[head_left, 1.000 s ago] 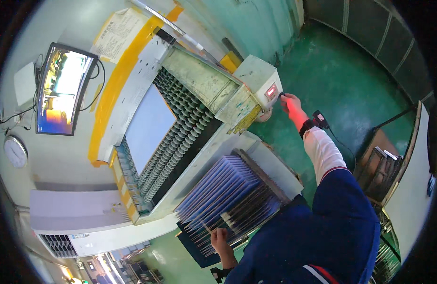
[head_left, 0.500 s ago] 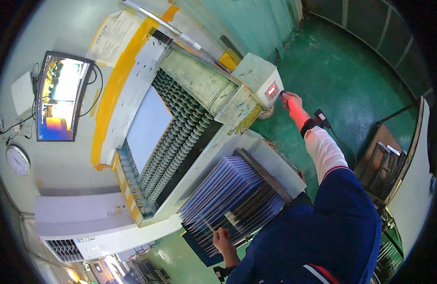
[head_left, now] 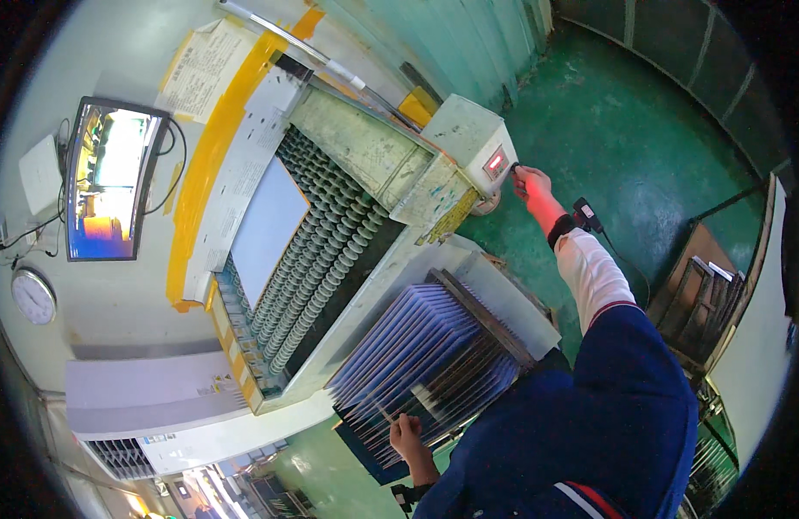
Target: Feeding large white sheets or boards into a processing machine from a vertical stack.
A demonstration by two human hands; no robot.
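Note:
My right hand (head_left: 532, 186) reaches out to the side of a pale control box (head_left: 477, 143) with a small lit red display. Its fingers are pinched on a small dark knob (head_left: 515, 168) at the box's edge. Lower down, my left hand (head_left: 407, 435) is closed at the near side of a rack holding several thin upright panels (head_left: 399, 333). A thin pale edge or rod (head_left: 385, 413) shows at its fingertips; what it grips I cannot make out. A flat pale panel (head_left: 269, 238) lies on the rows of grey rollers (head_left: 326, 268) of a conveyor machine.
A monitor (head_left: 114, 177) and a round clock (head_left: 33, 296) hang on the left wall above a white air conditioner (head_left: 157, 398). Beyond my right arm, a brown tray (head_left: 698, 281) holds dark strips. A dark wooden bar (head_left: 481, 317) crosses the rack's far end.
The pale panel on the rollers has shifted slightly toward the left wall. Both my hands stay in nearly the same places.

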